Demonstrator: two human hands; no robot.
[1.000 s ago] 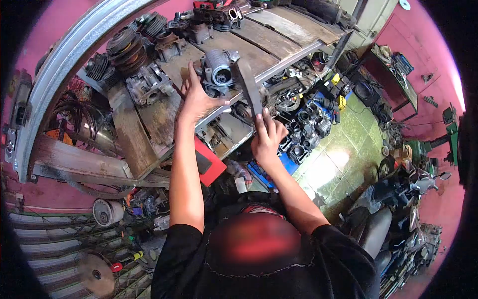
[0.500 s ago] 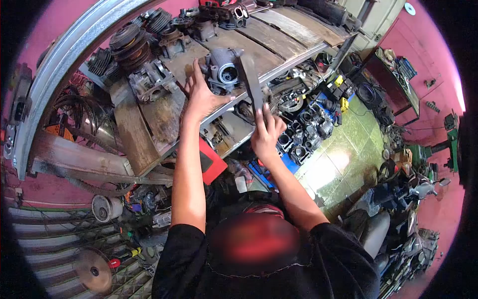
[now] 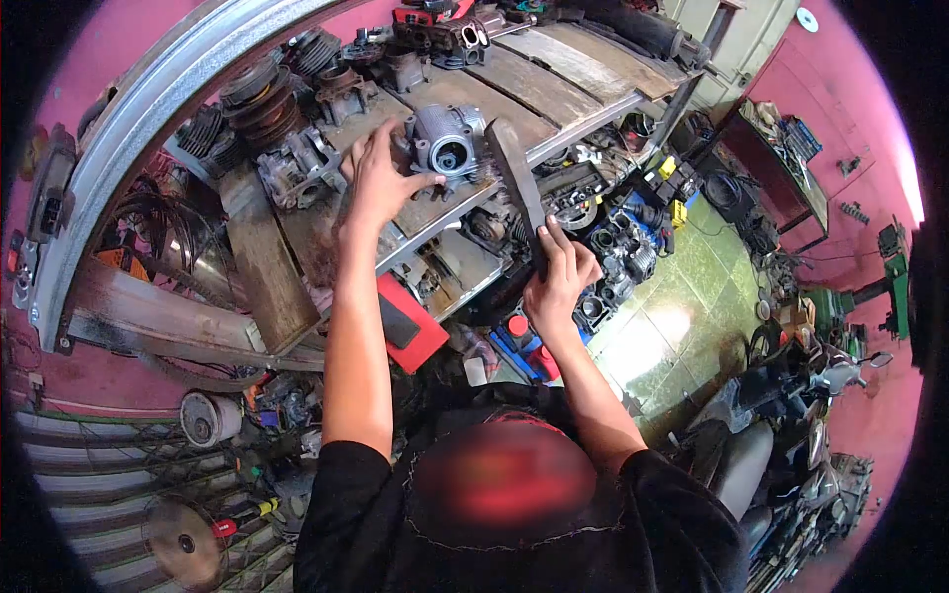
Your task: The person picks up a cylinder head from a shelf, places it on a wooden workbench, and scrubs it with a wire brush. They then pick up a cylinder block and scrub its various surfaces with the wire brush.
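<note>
A silver-grey metal engine part with a round bore (image 3: pixel 450 133) sits near the front edge of the wooden bench (image 3: pixel 539 81). My left hand (image 3: pixel 379 180) is beside its left side, fingers spread and thumb reaching toward its lower edge. In my right hand (image 3: pixel 561 279) is a long, flat dark tool shaped like a brush (image 3: pixel 521 178), gripped at its lower end. The tool slants up and left, its broad end just right of the engine part. Whether that side has bristles I cannot tell.
Greasy engine castings (image 3: pixel 297 170) and stacked round parts (image 3: pixel 259 99) crowd the bench's left and back. Below the bench edge are a red box (image 3: pixel 420 341) and a blue tray (image 3: pixel 509 346). More engine parts (image 3: pixel 623 247) cover the floor at right, near a motorcycle (image 3: pixel 741 455).
My left hand has drawn in, its spread narrower. My right hand and the tool have moved right and down, away from the engine part. The part's bore has shifted slightly in view.
</note>
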